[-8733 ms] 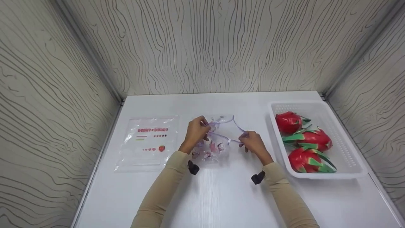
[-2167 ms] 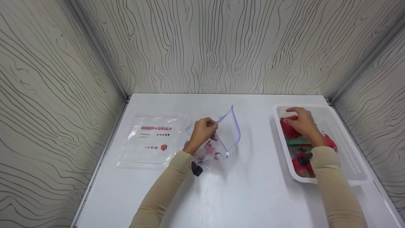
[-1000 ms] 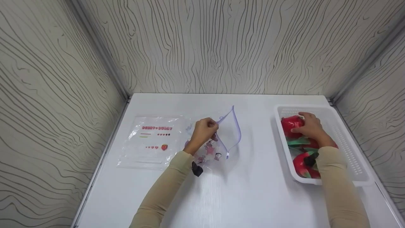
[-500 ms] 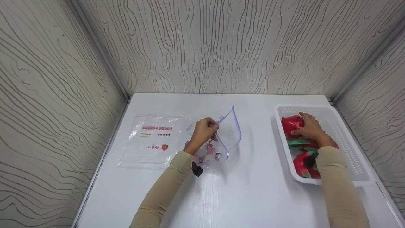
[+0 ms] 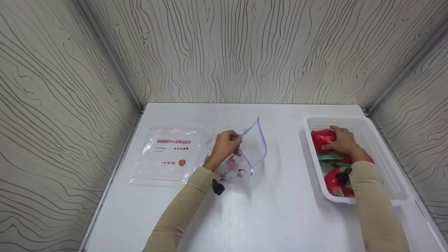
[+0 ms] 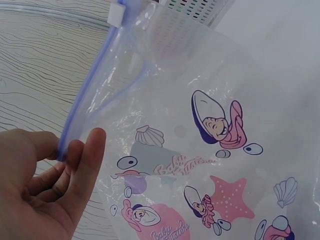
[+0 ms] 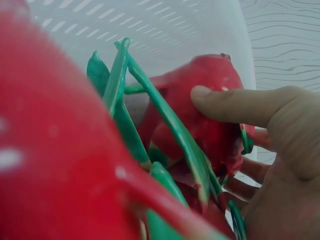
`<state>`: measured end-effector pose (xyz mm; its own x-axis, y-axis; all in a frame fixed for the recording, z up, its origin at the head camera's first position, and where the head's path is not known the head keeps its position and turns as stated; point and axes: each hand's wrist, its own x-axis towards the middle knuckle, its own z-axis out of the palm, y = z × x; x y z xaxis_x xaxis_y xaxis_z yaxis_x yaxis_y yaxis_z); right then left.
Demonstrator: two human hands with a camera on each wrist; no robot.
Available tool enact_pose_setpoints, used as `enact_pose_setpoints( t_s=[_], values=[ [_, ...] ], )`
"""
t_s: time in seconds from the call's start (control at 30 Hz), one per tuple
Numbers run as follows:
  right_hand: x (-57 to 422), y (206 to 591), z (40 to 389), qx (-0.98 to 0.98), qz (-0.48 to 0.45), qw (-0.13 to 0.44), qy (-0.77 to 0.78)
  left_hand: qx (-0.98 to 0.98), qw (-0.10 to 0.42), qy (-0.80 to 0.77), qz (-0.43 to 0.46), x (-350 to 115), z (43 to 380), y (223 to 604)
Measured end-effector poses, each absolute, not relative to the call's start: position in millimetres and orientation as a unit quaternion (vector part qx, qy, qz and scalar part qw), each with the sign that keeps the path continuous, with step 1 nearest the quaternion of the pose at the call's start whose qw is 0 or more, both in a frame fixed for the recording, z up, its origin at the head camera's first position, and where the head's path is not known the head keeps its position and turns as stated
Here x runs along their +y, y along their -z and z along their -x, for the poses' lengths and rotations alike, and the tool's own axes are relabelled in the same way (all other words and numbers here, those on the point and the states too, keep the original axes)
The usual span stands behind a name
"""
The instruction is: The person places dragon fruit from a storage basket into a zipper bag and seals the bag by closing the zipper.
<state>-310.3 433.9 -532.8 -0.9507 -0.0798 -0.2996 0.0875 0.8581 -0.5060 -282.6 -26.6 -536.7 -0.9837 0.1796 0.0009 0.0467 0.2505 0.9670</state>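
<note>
Over a white table (image 5: 276, 217), left hand (image 5: 224, 146) pinches a bag (image 6: 220, 165), outstretched right hand (image 5: 344, 141) grips red fruit (image 5: 320, 139).

Left grip (image 5: 225, 144) pinched, right grip (image 5: 344, 142) curled, forearms (image 5: 178, 211) apart

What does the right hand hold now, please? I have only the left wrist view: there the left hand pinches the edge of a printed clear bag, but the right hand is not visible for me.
Observer: The right hand grips a red dragon fruit.
Operator: Thank you. Are there other fruits near it?
Observer: Yes, the white basket holds more red fruits, partly hidden by the right sleeve.
Operator: Is there also another bag, which I cannot see?
Observer: Yes, a second clear bag lies on the white table, to the left of the left hand.
</note>
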Motion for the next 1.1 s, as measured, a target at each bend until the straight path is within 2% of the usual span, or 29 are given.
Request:
enact_pose_setpoints(
  t_s=[0.47,0.87,1.1],
  values=[
    [430.4,530.6,306.9,0.956,-0.018,0.153,0.249,0.794,0.057,-0.603,-0.057,-25.8,282.1,536.6],
    [430.0,530.3,309.2,0.941,-0.021,0.194,0.275,0.794,0.055,-0.602,-0.063,-27.5,283.0,538.8],
    [431.4,531.1,313.1,0.953,-0.011,0.168,0.251,0.787,0.053,-0.611,-0.067,-27.9,283.2,538.9]
  ],
)
